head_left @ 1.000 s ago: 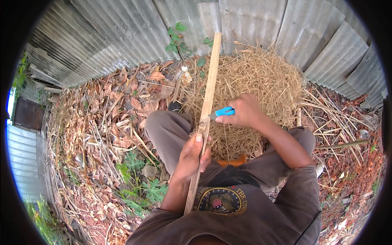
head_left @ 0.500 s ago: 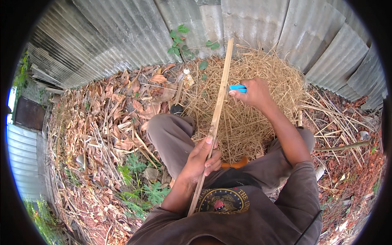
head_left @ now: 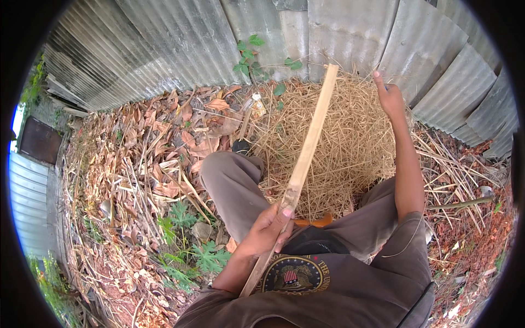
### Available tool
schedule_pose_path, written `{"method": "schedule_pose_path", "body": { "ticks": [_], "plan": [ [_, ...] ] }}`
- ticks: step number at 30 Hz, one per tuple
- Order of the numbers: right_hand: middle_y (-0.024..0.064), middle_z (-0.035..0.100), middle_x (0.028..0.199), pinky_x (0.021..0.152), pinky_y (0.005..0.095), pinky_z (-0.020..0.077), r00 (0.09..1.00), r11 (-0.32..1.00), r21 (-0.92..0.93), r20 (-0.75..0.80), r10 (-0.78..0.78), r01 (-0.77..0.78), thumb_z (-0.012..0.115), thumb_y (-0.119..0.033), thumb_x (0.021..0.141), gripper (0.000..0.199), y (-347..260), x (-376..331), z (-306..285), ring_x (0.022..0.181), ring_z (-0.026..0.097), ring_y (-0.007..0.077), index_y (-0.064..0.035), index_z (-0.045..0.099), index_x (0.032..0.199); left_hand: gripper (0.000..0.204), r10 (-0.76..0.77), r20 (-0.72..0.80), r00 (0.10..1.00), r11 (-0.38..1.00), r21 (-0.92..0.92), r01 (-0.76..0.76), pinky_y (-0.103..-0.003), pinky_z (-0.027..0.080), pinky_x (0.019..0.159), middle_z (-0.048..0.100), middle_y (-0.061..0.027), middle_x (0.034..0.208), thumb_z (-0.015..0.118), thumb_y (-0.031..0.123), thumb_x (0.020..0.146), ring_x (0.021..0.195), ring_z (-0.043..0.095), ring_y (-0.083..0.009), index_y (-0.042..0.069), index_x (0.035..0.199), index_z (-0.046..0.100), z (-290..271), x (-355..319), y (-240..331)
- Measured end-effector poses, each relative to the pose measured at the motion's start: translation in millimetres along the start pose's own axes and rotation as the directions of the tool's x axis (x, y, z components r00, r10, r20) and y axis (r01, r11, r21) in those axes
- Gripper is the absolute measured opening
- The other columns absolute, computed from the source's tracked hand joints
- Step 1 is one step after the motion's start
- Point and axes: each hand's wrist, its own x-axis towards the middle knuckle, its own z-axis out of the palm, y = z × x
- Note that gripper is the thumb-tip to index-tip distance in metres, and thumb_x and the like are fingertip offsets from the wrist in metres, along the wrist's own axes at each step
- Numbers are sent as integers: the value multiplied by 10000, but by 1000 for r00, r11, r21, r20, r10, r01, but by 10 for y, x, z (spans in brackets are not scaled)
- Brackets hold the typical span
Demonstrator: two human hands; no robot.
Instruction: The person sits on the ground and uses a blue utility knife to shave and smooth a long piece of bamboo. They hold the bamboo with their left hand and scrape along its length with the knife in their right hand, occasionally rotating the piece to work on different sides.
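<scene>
My left hand (head_left: 268, 227) is closed round the lower part of a long pale bamboo strip (head_left: 310, 145). The strip slants up and away to the right, its lower end against my shirt. Beyond its far end and to the right, my right hand (head_left: 390, 98) is raised with the fingers closed. Only a small blue bit of the knife (head_left: 387, 87) shows in that hand; its blade cannot be made out. A thin curled shaving (head_left: 407, 247) hangs by my right sleeve. Fine shavings (head_left: 350, 142) lie heaped between my legs, beneath the strip.
A corrugated metal fence (head_left: 350, 38) stands close ahead. Dry leaves (head_left: 158, 164) cover the ground on the left, with green weeds (head_left: 210, 258) nearer. Loose strips (head_left: 451, 175) and a stick (head_left: 459, 203) lie on the right. Something orange (head_left: 317, 221) shows by my lap.
My right hand has moved from beside the strip outward to the right and farther away, with the knife. The strip's far end has shifted right and now shows more of its flat face.
</scene>
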Motion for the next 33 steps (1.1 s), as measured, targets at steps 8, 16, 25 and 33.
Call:
{"method": "schedule_pose_path", "body": {
  "ticks": [8, 16, 25, 33],
  "plan": [
    [106, 513, 443, 476, 419, 457, 687, 782, 146, 399, -607, 606, 526, -778, 742, 734, -994, -1718, 428, 446, 565, 305, -76, 633, 561, 254, 126, -256, 958, 977, 201, -74, -188, 364, 394, 436, 20, 606, 465, 243, 1006, 450, 396, -45, 31, 1144, 442, 44, 190, 250],
    [102, 511, 432, 456, 408, 454, 776, 817, 134, 261, -575, 560, 573, -742, 732, 675, -939, -1512, 311, 433, 570, 307, -93, 647, 563, 236, 131, -240, 962, 983, 156, -95, -190, 359, 393, 443, 21, 610, 486, 221, 998, 463, 398, -38, 33, 1138, 457, 140, 223, 261],
    [72, 505, 426, 432, 389, 437, 668, 691, 147, 177, -722, 708, 585, -765, 696, 670, -924, -1556, 310, 415, 559, 272, -116, 613, 532, 238, 104, -237, 966, 981, 186, -60, -193, 349, 387, 432, 28, 612, 486, 179, 995, 464, 390, -35, 12, 1152, 421, 210, 257, 277],
    [61, 521, 442, 419, 389, 435, 771, 773, -6, 75, -633, 635, 571, -791, 678, 693, -791, -1115, 342, 418, 563, 268, -112, 615, 546, 302, 139, -186, 973, 972, 212, -99, -191, 339, 371, 408, 29, 579, 469, 206, 1000, 429, 365, -40, -9, 1199, 394, 266, 288, 282]
  ]
}}
